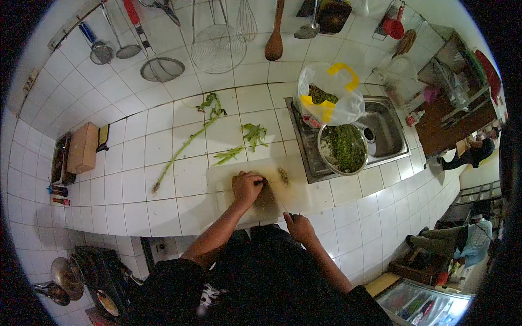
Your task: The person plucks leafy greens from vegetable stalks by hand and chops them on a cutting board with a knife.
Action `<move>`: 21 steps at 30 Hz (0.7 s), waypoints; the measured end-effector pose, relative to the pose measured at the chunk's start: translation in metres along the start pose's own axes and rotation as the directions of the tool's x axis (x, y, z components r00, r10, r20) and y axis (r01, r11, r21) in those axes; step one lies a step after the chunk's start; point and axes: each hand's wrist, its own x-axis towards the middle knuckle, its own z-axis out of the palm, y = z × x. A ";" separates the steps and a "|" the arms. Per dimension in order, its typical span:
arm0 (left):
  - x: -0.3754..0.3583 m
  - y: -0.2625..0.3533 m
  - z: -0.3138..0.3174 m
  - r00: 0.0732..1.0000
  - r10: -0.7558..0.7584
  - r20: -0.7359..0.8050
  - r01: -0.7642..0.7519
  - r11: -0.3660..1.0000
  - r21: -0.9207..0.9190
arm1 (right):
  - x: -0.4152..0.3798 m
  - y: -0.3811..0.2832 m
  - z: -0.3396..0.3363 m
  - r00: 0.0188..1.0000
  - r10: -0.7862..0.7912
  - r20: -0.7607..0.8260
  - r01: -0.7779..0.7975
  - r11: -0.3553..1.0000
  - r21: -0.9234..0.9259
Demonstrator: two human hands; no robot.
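My left hand (247,188) is closed over a small dark piece at its fingertips, above the pale cutting board (299,190); I cannot make out what the piece is. At the board's front edge, my right hand (300,227) is wrapped round the dark handle of a knife, whose blade is hard to see. A small root end (284,175) lies on the board. Behind the board are cut green stalks (229,155) and a leafy piece (254,136). One long green stem (185,145) with roots and leaves lies to the left.
A bowl of chopped greens (343,149) and a plastic bag (331,92) with greens stand beside the sink (389,130). Utensils hang on the back wall. A cardboard box (82,148) is at the far left. Other people stand at the far right.
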 end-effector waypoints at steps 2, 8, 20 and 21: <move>-0.003 0.003 -0.001 0.999 0.032 -0.027 -0.031 0.999 0.026 | 0.011 -0.006 0.003 0.999 -0.012 -0.034 0.012 1.000 0.000; 0.001 -0.007 -0.004 0.997 0.050 0.054 -0.052 0.998 0.038 | 0.022 -0.003 -0.003 1.000 0.010 0.007 -0.009 0.997 -0.071; 0.001 -0.003 -0.004 0.999 -0.005 0.051 0.005 1.000 -0.007 | 0.007 0.004 0.005 0.999 0.031 -0.008 -0.031 0.999 -0.020; 0.000 -0.002 -0.003 1.000 -0.002 0.029 0.002 1.000 -0.010 | 0.007 -0.002 0.003 1.000 0.012 -0.021 -0.013 1.000 -0.023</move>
